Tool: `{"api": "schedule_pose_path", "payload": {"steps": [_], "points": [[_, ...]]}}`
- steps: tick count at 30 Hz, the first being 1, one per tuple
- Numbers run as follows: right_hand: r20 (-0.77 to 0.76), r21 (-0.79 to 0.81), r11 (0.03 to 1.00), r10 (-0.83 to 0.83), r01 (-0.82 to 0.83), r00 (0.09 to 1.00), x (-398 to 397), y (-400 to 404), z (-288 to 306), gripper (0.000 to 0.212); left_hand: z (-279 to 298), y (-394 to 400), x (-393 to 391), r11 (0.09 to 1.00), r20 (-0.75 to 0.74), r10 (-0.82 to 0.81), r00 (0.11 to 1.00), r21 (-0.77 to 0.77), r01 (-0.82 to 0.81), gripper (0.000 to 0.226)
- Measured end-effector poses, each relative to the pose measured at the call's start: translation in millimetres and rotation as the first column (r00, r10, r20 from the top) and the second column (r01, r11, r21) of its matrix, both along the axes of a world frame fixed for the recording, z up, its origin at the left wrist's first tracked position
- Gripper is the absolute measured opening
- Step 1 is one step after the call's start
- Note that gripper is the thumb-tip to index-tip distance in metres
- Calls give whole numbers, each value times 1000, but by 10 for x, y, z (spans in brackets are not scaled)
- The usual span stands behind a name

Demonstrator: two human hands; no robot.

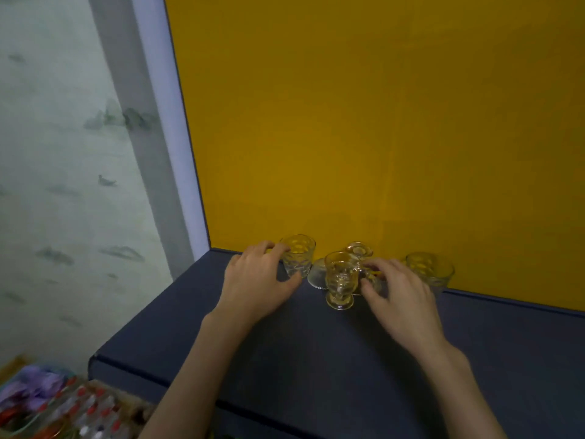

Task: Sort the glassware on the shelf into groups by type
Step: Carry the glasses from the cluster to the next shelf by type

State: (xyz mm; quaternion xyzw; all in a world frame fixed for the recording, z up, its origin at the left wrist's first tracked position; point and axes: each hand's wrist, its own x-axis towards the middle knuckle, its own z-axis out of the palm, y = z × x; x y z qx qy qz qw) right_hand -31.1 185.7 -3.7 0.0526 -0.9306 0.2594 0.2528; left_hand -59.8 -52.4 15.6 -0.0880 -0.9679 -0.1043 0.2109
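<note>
Nearest, the dark blue shelf [316,359], both forearms reaching in over it.

Left hand [258,280]: fingers curled round the left tumbler [298,255], dimpled clear glass, upright, close to the yellow back panel [380,122]. Gripped, by the look of it.

Right hand [400,299]: fingers bent over a small glass piece, mostly hidden under them; cannot tell whether it is gripped or only touched.

Between the hands: footed glass [340,280], upright, just left of the right fingertips, nearer that hand. Behind it an upturned glass [318,274] and another small piece [359,250], touching or nearly so.

Farther right, a second dimpled tumbler [430,269], apart from its match. Pairing them means crossing the middle cluster.
</note>
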Motion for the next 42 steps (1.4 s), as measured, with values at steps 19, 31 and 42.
{"api": "schedule_pose_path", "payload": {"steps": [19, 31, 42], "points": [[113, 87, 978, -199, 190, 973, -274, -409, -196, 24, -510, -108, -987, 973, 115, -165, 980, 182, 142, 42], [235, -272, 913, -242, 303, 941, -354, -613, -355, 73, -588, -124, -1006, 784, 203, -225, 953, 619, 53, 96], [162, -395, 834, -351, 386, 922, 37, -828, -412, 53, -553, -192, -647, 701, 130, -271, 954, 705, 103, 83]]}}
